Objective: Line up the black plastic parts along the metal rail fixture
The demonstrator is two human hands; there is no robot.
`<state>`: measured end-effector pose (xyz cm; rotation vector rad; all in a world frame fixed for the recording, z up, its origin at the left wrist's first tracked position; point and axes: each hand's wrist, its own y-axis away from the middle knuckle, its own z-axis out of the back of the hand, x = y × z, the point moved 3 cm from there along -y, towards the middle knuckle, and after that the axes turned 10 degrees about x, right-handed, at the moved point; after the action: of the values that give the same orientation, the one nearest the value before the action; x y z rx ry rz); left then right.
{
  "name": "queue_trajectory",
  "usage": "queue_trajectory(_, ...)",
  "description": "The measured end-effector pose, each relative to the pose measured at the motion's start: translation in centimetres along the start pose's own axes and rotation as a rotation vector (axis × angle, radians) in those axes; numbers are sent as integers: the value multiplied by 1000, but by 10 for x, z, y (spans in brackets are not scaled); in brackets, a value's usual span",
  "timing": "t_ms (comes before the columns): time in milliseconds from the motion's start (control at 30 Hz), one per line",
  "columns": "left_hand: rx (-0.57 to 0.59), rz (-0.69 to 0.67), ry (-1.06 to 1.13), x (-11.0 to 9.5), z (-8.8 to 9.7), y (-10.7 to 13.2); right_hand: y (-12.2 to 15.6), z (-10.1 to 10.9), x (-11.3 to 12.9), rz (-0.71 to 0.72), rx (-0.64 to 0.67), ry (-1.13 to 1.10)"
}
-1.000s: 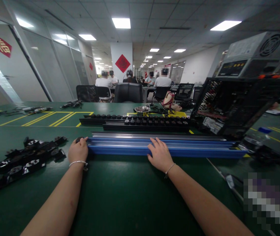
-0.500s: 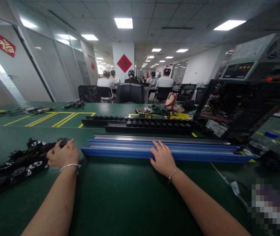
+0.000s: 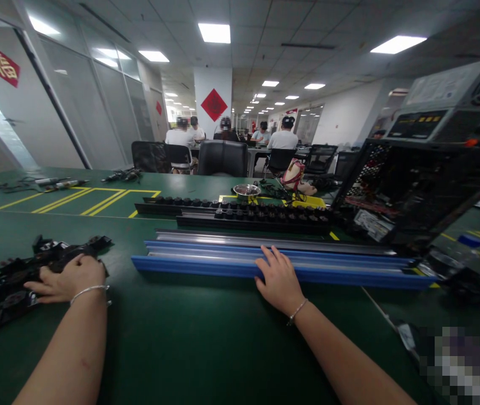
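Observation:
My left hand (image 3: 73, 278) lies over a heap of black plastic parts (image 3: 14, 275) at the left, its fingers stretched leftward and apart. What its fingertips touch is partly hidden. Several of these parts have round centres, and one sticks out beyond the hand. My right hand (image 3: 279, 279) is on a long blue rail (image 3: 206, 267) lying crosswise before me. Its fingers reach over the rail's front wall, with the thumb on the near side. Just behind the blue rail lies a dark rail with a silvery channel (image 3: 206, 238).
Farther back, black strips (image 3: 260, 216) carry rows of round parts. Beyond them are a metal bowl (image 3: 247, 191) and a yellow tray (image 3: 309, 201). An open computer case (image 3: 412, 185) stands right, near a blue-capped bottle (image 3: 454, 253). Cables (image 3: 54, 184) lie far left. People sit in the background.
My left hand has moved left and slightly down over the black parts, and its fingers have spread from a pinch near one part. My right hand stays on the blue rail.

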<state>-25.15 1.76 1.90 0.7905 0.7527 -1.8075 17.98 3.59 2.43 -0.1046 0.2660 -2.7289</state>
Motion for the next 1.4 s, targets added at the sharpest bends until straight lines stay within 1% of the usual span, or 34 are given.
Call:
queue_trajectory(33,-7,0,33,-3,4,3,0,0,0,-1,1,-2)
queue_trajectory(67,-45,-41,60,-7,8,7,0,0,0,-2,1,-5)
queue_trajectory(100,-92,-129,62,-14,12,12,0,-1,0,-2,0,-8)
queue_trajectory(167,-167,-366,19,-32,15,24,0,-2,0,-3,-7,-13)
queue_trajectory(200,-159,-484,-21,-43,11,31,0,-2,0,-3,-13,-15)
queue_trajectory(233,-119,-581,-61,-55,4,37,0,-2,0,-4,-17,-17)
queue_trajectory(267,-51,-679,-101,-68,-6,44,0,-2,0,-3,-22,-19)
queue_trajectory(300,78,-806,-149,-82,-20,51,1,-3,0,-2,-25,-22)
queue_trajectory(333,234,-931,-207,-98,-36,59,1,-3,0,1,-27,-25)
queue_trajectory(400,535,-1080,-361,-125,-70,73,1,-2,0,8,-31,-32)
queue_trajectory(433,660,-1115,-451,-137,-87,79,1,-2,0,11,-33,-34)
queue_trajectory(533,777,-1139,-521,-168,-127,89,1,-2,0,7,-34,-38)
queue_trajectory(633,884,-1151,-572,-183,-159,96,1,-2,0,-2,-30,-44)
queue_trajectory(700,938,-1146,-619,-187,-175,99,2,-2,1,-6,-26,-50)
queue_trajectory(767,955,-1135,-664,-187,-188,101,2,-2,1,-9,-20,-54)
queue_trajectory(900,915,-1094,-698,-185,-204,101,1,-2,0,-3,-1,-60)
queue_trajectory(1000,899,-1055,-685,-183,-207,98,0,-2,-1,9,17,-60)
queue_trajectory(1133,845,-1052,-617,-186,-200,95,0,-2,-2,34,33,-46)
queue_trajectory(1267,769,-1077,-539,-191,-184,95,0,-2,-3,50,42,-54)
queue_trajectory(1400,717,-1088,-498,-192,-161,98,-1,-2,-4,66,53,-70)
